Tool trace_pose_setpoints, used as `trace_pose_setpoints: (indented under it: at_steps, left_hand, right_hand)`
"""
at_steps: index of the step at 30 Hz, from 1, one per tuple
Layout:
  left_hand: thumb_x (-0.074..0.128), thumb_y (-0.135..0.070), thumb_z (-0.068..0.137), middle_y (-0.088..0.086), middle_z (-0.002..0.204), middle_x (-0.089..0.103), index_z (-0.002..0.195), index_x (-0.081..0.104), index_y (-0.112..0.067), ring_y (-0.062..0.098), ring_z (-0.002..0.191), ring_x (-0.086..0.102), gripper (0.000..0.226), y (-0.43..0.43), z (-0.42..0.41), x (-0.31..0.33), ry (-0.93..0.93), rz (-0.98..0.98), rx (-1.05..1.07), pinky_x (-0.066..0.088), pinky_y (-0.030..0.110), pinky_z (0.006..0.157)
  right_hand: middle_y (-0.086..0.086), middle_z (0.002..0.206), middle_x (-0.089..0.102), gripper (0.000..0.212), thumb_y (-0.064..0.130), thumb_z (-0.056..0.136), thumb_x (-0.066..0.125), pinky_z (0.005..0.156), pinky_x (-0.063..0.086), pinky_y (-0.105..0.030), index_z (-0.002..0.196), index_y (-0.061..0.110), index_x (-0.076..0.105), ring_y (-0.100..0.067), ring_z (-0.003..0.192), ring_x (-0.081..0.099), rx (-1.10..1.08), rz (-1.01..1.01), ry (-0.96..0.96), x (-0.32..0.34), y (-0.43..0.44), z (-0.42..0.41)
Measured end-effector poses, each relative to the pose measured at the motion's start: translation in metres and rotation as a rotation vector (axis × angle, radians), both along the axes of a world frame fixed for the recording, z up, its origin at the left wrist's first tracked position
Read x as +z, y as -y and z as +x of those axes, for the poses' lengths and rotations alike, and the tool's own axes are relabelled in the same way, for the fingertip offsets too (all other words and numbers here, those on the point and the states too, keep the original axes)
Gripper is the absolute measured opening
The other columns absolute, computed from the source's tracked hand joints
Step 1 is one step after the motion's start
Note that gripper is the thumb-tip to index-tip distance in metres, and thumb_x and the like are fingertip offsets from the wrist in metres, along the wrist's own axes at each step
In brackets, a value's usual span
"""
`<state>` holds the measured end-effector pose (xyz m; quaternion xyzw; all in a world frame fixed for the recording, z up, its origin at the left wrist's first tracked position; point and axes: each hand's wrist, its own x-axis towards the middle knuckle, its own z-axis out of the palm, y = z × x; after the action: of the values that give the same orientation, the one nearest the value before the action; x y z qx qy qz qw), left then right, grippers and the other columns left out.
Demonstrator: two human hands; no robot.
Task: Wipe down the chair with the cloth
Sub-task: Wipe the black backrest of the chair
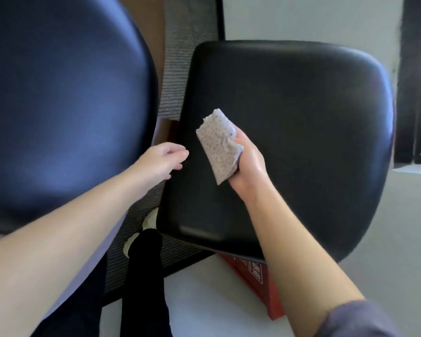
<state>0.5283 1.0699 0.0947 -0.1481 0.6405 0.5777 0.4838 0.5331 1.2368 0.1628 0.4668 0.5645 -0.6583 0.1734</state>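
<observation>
Two risks can be judged from this moment. Nearest, at the lower middle of the frame, a leg (146,276) in dark trousers and a red box (260,283) are seen close under the front edge of the chair seat (301,117). If the seat is pushed hard, it could be turned or shoved against them, since nothing shows it being steadied. The left hand (163,159), left of centre, is stretched toward the seat's left edge with fingers loosely curled and nothing held. Whether the edge is touched cannot be told.

The second risk lies with the cloth (219,144) at the centre of the frame. It is folded into a thick pad and gripped only along its lower right side by the right hand (247,164), so most of the pad stands free toward the upper left. If pressure is put through that free part, the fold could be opened or bunched and patches missed. Whether the pad is pressed on the seat or held just above it cannot be told. The right forearm is extended from the lower right corner with the wrist fairly straight.

Farther off, a large dark padded surface (58,105) fills the upper left, and a striped mat (180,69) is seen between it and the seat. Whether that surface belongs to the same chair cannot be told.
</observation>
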Motion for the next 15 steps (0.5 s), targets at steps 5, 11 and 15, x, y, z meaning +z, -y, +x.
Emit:
trace_pose_setpoints:
  at_steps: [5,11,15]
  left_hand:
    - [0.062,-0.040,0.092,-0.002,0.111,0.069,0.118,0.062,-0.022,0.015,0.099,0.068,0.032,-0.035,-0.004,0.066,0.100,0.143,0.137,0.054,0.036,0.087]
    - [0.066,-0.026,0.091,0.000,0.097,0.072,0.094,0.067,-0.019,0.014,0.088,0.068,0.007,-0.049,0.006,0.110,-0.055,0.086,0.151,0.054,0.033,0.080]
    - [0.067,-0.022,0.091,0.002,0.099,0.073,0.099,0.064,-0.014,0.015,0.093,0.072,0.012,-0.053,0.006,0.128,-0.075,0.136,0.108,0.058,0.038,0.083]
  right_hand:
    - [-0.009,0.123,0.067,0.034,0.018,0.094,0.054,0.096,0.052,-0.043,0.127,0.021,0.063,-0.027,0.114,0.064,-0.152,-0.259,-0.168,0.055,-0.005,0.030]
    - [-0.007,0.122,0.067,0.035,0.015,0.097,0.046,0.092,0.054,-0.045,0.126,0.021,0.064,-0.026,0.115,0.064,-0.146,-0.142,-0.273,0.093,-0.015,0.061]
    - [-0.010,0.130,0.063,0.041,0.035,0.101,0.045,0.099,0.050,-0.045,0.135,0.016,0.056,-0.026,0.120,0.061,-0.160,-0.150,-0.246,0.104,-0.015,0.084]
